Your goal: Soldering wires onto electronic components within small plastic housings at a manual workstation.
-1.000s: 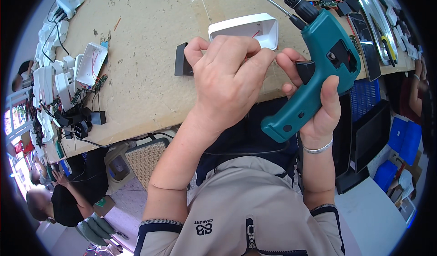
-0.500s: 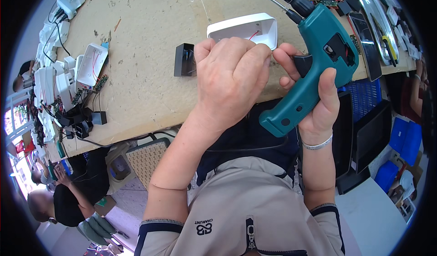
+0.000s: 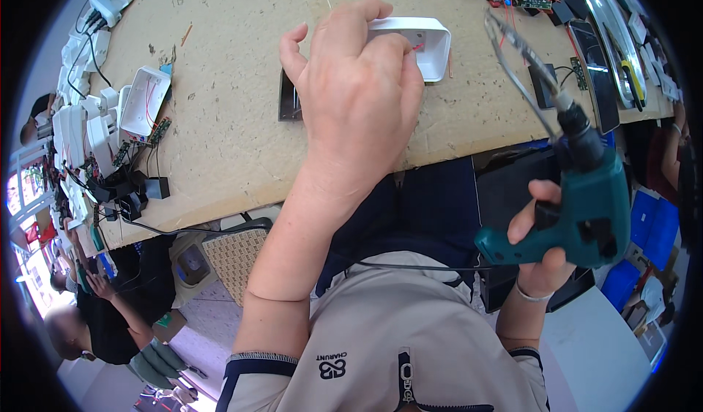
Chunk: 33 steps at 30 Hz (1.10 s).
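Head view, green pistol-shaped tool: the tool (image 3: pixel 600 196) is at the right, its body beyond the near edge of the table (image 3: pixel 234 83), its front end slanting up and left across the tabletop in the picture.
Right hand: the hand (image 3: pixel 543 276) is wrapped around the tool's grip, fingers by the black trigger, thumb on the opposite side.
Left hand: the hand (image 3: pixel 359 94) is over the white box (image 3: pixel 439 55), fingers spread and partly bent; whether it pinches anything I cannot tell, as its back covers the fingertips.
Tool's handling: probably stiff, light enough for one hand and somewhat front-heavy; the smooth shell could slip in a loose grasp.
Tool's hold: best by the grip, clear of the metal rod, which may be hot.
White box's handling: looks like thin, light, rigid plastic that could slide if nudged; best held by its outer walls, as the red wire (image 3: pixel 418 47) inside is likely delicate.
Hidden: the left hand covers the white box's near-left part and some of the black box (image 3: pixel 288 103) beside it; the right palm is behind the grip.
Hard to make out: the tool's rod and thin tube are motion-blurred; where the black cord (image 3: pixel 410 267) across the lap ends is unclear.
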{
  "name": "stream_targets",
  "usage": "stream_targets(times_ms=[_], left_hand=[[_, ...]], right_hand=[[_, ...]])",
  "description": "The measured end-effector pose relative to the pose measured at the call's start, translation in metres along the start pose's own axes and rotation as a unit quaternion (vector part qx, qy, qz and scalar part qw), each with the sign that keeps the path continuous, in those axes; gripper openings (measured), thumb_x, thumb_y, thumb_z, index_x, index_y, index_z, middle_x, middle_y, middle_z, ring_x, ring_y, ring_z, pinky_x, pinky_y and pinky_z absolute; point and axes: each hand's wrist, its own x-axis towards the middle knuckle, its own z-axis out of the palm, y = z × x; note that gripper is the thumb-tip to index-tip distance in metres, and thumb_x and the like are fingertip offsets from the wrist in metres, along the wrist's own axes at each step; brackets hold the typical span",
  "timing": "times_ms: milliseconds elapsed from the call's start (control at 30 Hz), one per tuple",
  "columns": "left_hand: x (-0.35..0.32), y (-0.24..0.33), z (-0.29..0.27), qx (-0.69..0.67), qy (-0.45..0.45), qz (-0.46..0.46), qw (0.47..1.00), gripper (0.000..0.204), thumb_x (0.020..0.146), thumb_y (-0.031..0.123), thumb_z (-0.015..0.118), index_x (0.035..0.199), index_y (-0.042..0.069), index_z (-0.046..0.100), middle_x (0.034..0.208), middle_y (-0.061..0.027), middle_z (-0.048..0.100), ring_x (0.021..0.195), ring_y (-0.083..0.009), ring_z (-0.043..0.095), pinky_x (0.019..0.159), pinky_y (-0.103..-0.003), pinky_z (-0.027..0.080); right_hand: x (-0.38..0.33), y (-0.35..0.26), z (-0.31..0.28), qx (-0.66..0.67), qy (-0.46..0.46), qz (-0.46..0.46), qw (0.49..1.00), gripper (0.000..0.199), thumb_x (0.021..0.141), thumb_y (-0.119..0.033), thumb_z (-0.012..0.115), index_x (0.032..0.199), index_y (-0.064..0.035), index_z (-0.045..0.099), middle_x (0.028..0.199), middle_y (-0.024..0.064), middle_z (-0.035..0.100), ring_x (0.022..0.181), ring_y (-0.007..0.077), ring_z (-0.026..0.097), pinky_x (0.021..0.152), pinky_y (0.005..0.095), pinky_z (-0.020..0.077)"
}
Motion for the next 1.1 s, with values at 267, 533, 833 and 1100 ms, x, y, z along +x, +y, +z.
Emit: stream_targets(times_ms=[267,533,833,1100], left_hand=[[0.02,-0.015,-0.013,-0.124,-0.147,-0.081,0.978,0.011,0.071,0.007,0.062,0.076,-0.003,0.065,0.1,-0.011,0.059,0.084,-0.0215,0.059,0.07,-0.031,0.046],[0.024,-0.018,-0.02,-0.236,-0.196,-0.123,0.944,0.013,0.072,0.008,0.065,0.078,-0.003,0.066,0.101,-0.0076,0.059,0.082,-0.016,0.059,0.068,-0.028,0.047],[0.012,-0.016,-0.004,-0.163,-0.106,-0.008,0.981,0.009,0.072,0.005,0.064,0.076,-0.002,0.064,0.099,-0.0089,0.06,0.084,-0.0213,0.06,0.07,-0.03,0.048],[0.001,-0.012,0.018,-0.055,0.036,0.056,0.996,0.005,0.066,0.004,0.062,0.07,0.003,0.061,0.089,-0.0051,0.059,0.082,-0.0198,0.056,0.077,-0.035,0.037]], right_hand=[[-0.016,0.009,0.001,0.011,0.006,0.028,1.0,0.08,0.07,-0.038,0.073,0.123,0.0088,0.036,0.111,0.0256,0.053,0.067,0.0179,0.061,0.055,0.0238,0.0526],[0.0,0.032,0.015,0.18,-0.046,0.066,0.98,0.077,0.078,-0.041,0.065,0.129,0.0065,0.031,0.121,0.0273,0.046,0.084,0.0233,0.06,0.065,0.0267,0.0539],[0.066,0.047,0.064,0.379,-0.054,0.08,0.92,0.075,0.083,-0.037,0.06,0.137,-0.0013,0.022,0.137,0.0239,0.029,0.126,0.0382,0.033,0.104,0.0442,0.0334],[0.058,0.038,0.049,0.266,-0.038,0.021,0.963,0.072,0.084,-0.038,0.059,0.135,0.001,0.025,0.13,0.0264,0.038,0.114,0.0362,0.048,0.091,0.0416,0.0469]])
